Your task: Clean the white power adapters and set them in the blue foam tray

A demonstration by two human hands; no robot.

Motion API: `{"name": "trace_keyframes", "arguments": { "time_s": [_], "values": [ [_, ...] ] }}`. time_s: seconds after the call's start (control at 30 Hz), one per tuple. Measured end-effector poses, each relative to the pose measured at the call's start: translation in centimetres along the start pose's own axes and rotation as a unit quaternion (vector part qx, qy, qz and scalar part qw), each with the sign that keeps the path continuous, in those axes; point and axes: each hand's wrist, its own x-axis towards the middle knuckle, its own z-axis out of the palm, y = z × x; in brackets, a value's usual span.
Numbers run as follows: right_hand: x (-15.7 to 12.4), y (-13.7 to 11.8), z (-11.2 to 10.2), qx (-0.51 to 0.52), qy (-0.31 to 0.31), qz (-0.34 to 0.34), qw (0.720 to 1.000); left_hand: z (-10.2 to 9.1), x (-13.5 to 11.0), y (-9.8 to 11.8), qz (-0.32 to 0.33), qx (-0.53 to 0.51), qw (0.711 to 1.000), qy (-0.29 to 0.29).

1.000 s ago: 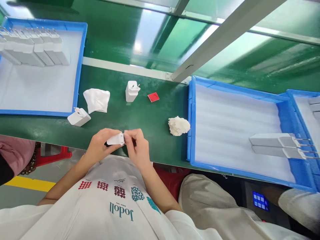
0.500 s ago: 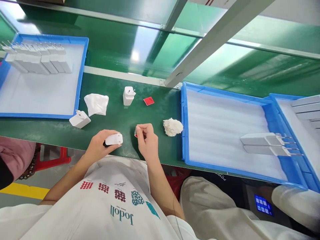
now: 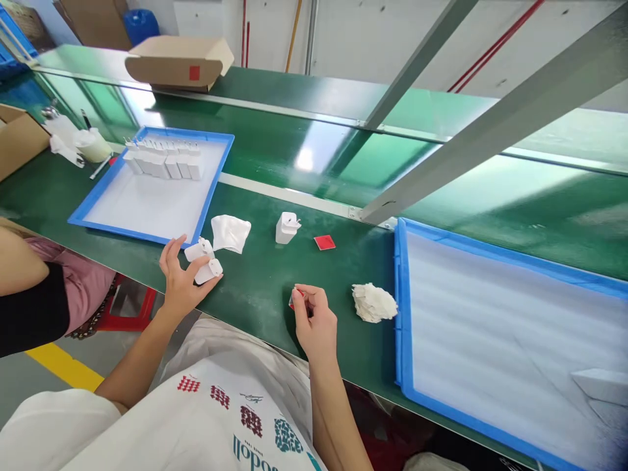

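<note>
My left hand (image 3: 184,278) has a white plug charger (image 3: 210,271) between its thumb and index finger, while its other fingers are spread. Right against that one is a second white plug charger (image 3: 197,249), partly hidden. My right hand (image 3: 316,322) is closed in a pinch on a small red piece (image 3: 296,299), only partly visible, above the green table. Farther back, a third white plug charger (image 3: 287,227) stands upright with its pins to the right. Beside it lies a flat red square (image 3: 324,243). A folded white cloth (image 3: 230,233) rests left of the upright charger.
At left, a blue tray (image 3: 223,157) carries a row of white chargers (image 3: 164,160). Another blue tray (image 3: 403,314) stands at right, near a crumpled off-white wad (image 3: 373,303). A metal post (image 3: 471,124) slants over the bench. Another person's arm (image 3: 29,307) is at left.
My left hand has moved left with its charger, up against the charger lying there, and its fingers have spread. My right hand keeps its pinch. The view has swung left and up.
</note>
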Motion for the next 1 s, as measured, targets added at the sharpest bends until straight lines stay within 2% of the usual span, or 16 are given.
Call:
{"name": "trace_keyframes", "arguments": {
  "time_s": [0.1,0.27,0.4,0.47,0.53,0.63,0.73,0.8,0.9,1.0],
  "values": [
    [0.0,-0.1,0.0,-0.006,-0.008,0.002,1.0,0.6,0.5,-1.2,-0.027,-0.046,0.998,-0.019],
    [0.0,-0.1,0.0,-0.007,-0.005,-0.003,1.0,0.5,0.8,-1.3,-0.108,-0.078,0.985,-0.107],
    [0.1,-0.1,-0.1,-0.005,-0.011,-0.006,1.0,-0.1,0.5,-1.2,-0.126,-0.123,0.983,-0.059],
    [0.1,0.1,-0.1,-0.008,-0.012,-0.005,1.0,-0.4,1.0,-2.0,-0.147,-0.165,0.975,-0.023],
    [0.2,0.2,-0.1,-0.008,-0.015,-0.007,1.0,-0.6,2.6,-3.9,-0.182,-0.182,0.966,0.016],
    [0.2,0.5,-0.1,-0.011,-0.02,-0.015,1.0,-0.8,6.8,-8.8,-0.239,-0.129,0.96,0.073],
    [0.3,0.7,-0.2,-0.016,-0.025,-0.023,0.999,-0.7,11.5,-14.3,-0.278,-0.036,0.959,0.047],
    [0.4,0.8,-0.2,-0.018,-0.031,-0.031,0.999,-0.3,13.9,-17.1,-0.301,0.001,0.953,0.027],
    [0.5,0.8,-0.2,-0.023,-0.027,-0.039,0.999,0.4,16.0,-19.6,-0.306,0.017,0.952,0.025],
    [0.6,0.7,-0.1,-0.024,-0.022,-0.043,0.999,0.9,16.6,-20.4,-0.297,0.015,0.954,0.026]
  ]
}}
